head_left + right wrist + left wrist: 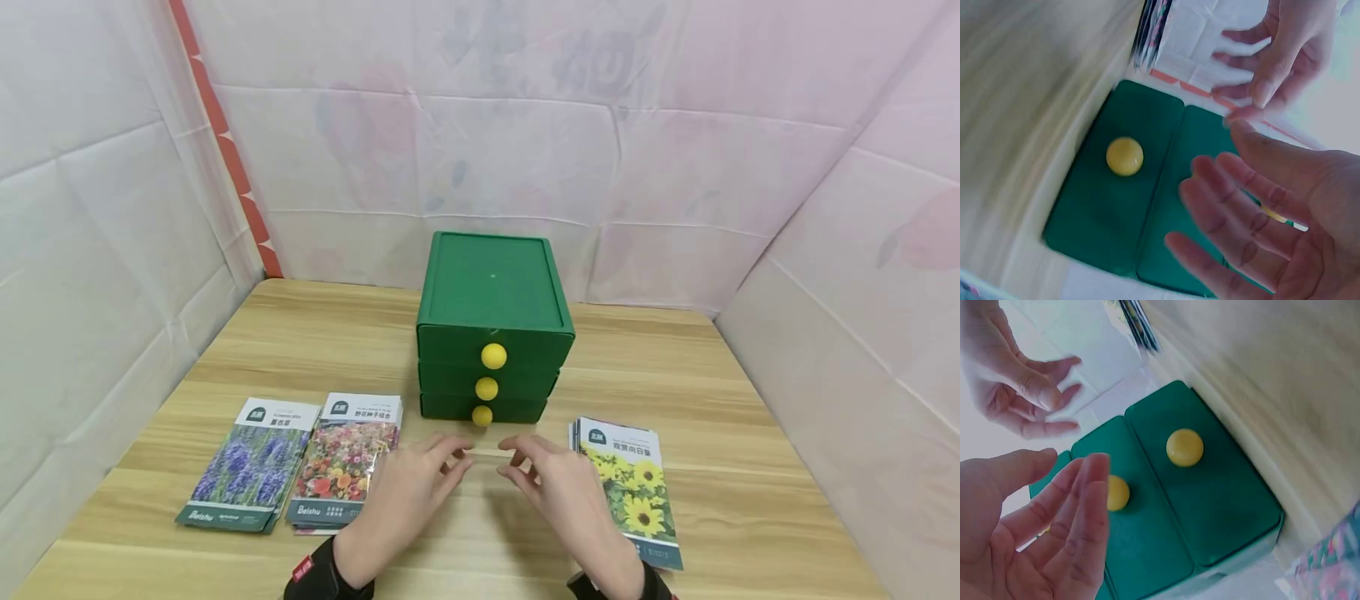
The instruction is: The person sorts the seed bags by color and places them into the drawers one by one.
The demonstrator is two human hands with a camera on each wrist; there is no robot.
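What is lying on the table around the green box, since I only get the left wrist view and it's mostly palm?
Observer: Left of the green drawer box, a stack of lavender seed packets lies flat on the table.
Operator: Anything next to that stack?
Observer: Yes, mixed-flower seed packets lie just to its right, beside the left hand.
Operator: And on the other side?
Observer: Sunflower seed packets lie right of the box, with the right hand partly over their near edge.
Operator: Are the drawers open?
Observer: All three look closed, and both hands hover empty before the bottom knob.
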